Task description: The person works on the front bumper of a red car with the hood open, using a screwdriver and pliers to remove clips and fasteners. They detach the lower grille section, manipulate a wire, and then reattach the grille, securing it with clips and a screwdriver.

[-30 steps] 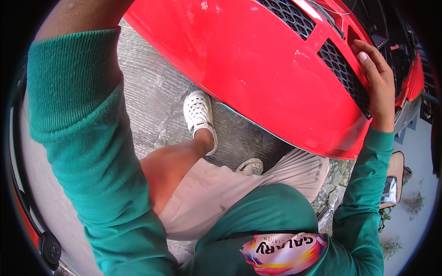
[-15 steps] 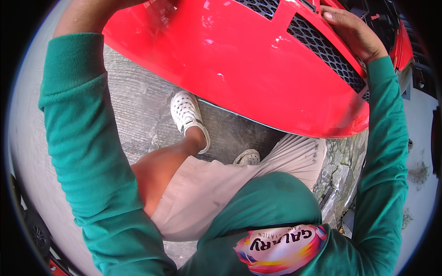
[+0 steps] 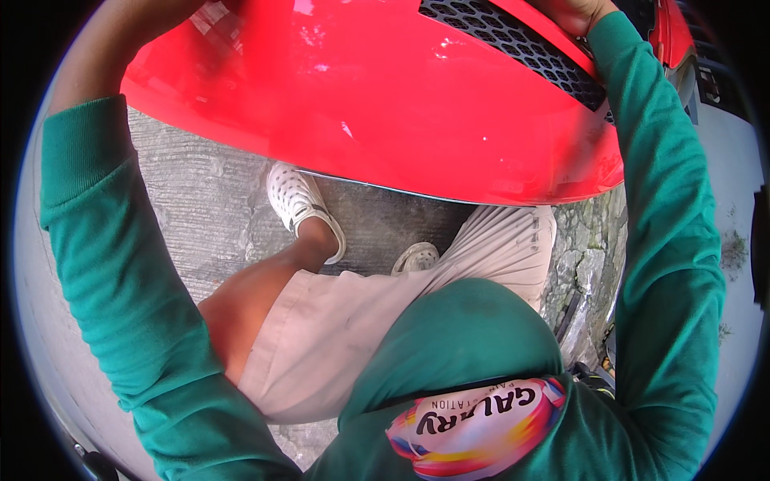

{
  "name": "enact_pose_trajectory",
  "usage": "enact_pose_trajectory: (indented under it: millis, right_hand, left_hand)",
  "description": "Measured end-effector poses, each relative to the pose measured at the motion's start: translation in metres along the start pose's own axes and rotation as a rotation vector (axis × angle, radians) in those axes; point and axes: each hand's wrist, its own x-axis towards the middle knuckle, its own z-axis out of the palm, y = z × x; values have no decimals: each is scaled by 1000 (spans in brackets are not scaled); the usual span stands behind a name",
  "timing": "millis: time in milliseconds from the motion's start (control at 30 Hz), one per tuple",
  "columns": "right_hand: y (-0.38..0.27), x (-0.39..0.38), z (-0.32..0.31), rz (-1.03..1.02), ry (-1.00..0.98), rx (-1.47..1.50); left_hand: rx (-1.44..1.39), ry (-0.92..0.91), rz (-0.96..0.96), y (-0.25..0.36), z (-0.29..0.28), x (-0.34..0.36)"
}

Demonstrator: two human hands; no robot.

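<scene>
A glossy red car bumper with a black honeycomb grille spans the upper part of the head view, above my legs. My right hand is at the bumper's upper edge beside the grille, closed on it, with its fingertips cut off by the top of the picture. At the upper left, my left hand reaches over the bumper's other end. Its fingers lie past the picture's edge, so its grip is hidden.
My white clogs rest on grooved concrete under the bumper's lower edge. Cracked, rough stone lies by my right knee. Another red car part and dark shapes stand beyond my right arm.
The bumper has shifted up and to the left, and its lower edge has tilted flatter. Both hands have moved with it toward the top edge, and less of my right hand shows.
</scene>
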Motion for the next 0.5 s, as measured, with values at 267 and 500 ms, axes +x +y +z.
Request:
enact_pose_trajectory:
  millis: [267,500]
  right_hand:
    - [-5,1,-2,-56,-22,-40]
    - [6,3,-34,-229,-15,-100]
  left_hand:
    - [-108,-147,93,-61,-7,22]
    - [-72,-95,134,-59,-7,23]
